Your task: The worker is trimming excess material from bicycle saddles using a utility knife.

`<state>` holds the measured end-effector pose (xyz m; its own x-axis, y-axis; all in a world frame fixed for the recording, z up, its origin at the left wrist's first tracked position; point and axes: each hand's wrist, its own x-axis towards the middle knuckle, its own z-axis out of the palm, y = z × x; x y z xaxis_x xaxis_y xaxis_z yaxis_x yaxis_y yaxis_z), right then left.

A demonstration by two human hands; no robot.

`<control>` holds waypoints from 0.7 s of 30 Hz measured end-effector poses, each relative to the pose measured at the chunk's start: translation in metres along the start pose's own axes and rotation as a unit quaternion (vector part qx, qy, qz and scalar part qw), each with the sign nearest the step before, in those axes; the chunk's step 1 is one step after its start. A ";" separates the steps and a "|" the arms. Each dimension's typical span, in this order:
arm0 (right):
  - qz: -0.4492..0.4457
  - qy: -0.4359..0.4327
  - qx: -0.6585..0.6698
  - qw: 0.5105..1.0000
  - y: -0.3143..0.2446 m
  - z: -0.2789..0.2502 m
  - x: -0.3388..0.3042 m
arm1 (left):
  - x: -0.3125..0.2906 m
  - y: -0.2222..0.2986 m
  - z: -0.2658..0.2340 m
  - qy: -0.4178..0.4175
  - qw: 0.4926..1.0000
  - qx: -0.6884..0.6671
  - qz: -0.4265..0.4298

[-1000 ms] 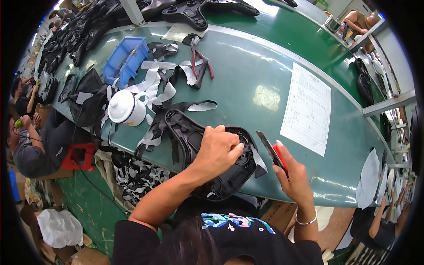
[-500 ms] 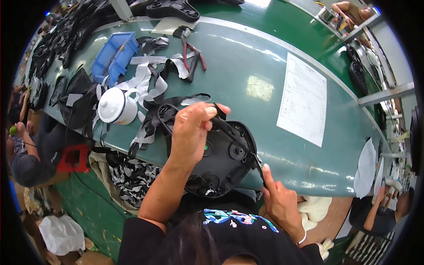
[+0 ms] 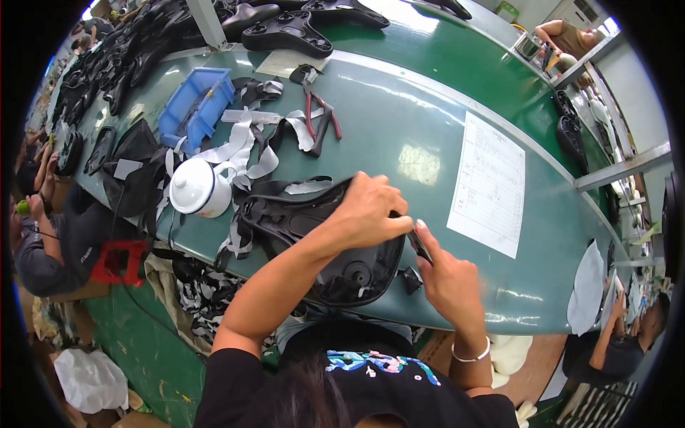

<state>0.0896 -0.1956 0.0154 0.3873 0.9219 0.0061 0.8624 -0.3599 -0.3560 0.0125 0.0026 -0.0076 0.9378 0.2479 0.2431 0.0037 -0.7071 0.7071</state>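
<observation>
A black moulded plastic shell (image 3: 357, 274), wide at the near end and narrower at the far left, lies on the green table at its front edge. My left hand (image 3: 371, 210) is closed over the shell's right rim, pinching a dark strip that mostly hides under the fingers. Just right of the rim, my right hand (image 3: 451, 282) grips a slim dark knife (image 3: 419, 246), its tip close to the left fingertips. A small black scrap (image 3: 412, 280) sits between the shell and my right hand. Black and pale strips (image 3: 246, 153) are strewn beyond the shell's left side.
A white lidded mug (image 3: 193, 187), a blue bin (image 3: 196, 107) and red-handled pliers (image 3: 321, 118) stand or lie at left. A printed sheet (image 3: 489, 185) lies at right. Black shells (image 3: 289, 32) are piled far left. A sack of scraps (image 3: 193, 292) sits below the table; co-workers are at both sides.
My left hand has moved right and down, from above the shell to its right rim. My right hand with the knife has risen slightly. The shell has shifted left, and a black scrap now shows beside it.
</observation>
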 end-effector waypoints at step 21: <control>0.018 -0.027 -0.131 0.991 -0.010 -0.014 0.003 | 0.009 -0.052 -0.027 0.430 0.888 0.161 0.031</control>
<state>0.0870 -0.1914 0.0322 0.4066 0.9119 -0.0554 0.9065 -0.4103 -0.0997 0.0117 0.0596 -0.0244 0.3279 0.5183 0.7898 0.1911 -0.8552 0.4818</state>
